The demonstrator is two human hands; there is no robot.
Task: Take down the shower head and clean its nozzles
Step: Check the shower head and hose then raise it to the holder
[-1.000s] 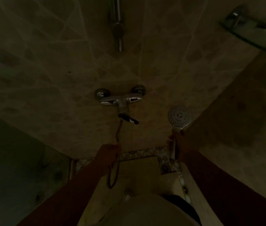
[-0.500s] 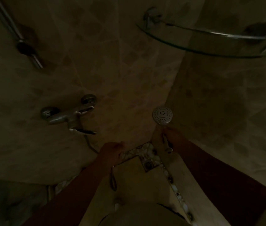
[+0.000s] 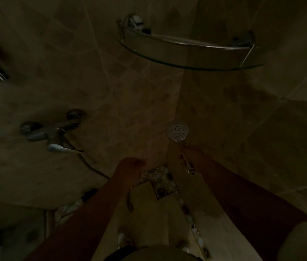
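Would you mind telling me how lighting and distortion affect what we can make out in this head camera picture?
Head view: very dim, brownish and grainy; only the shower head face and mixer tap catch faint highlights. Both hands are dark shapes, so the left hand grip is unclear. Wide-angle distortion bends the glass shelf and tile lines.

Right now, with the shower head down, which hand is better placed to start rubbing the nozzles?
Left, probably. The right hand grips the shower head by its handle, nozzle face toward the camera. The left hand holds only the hose, nearby.
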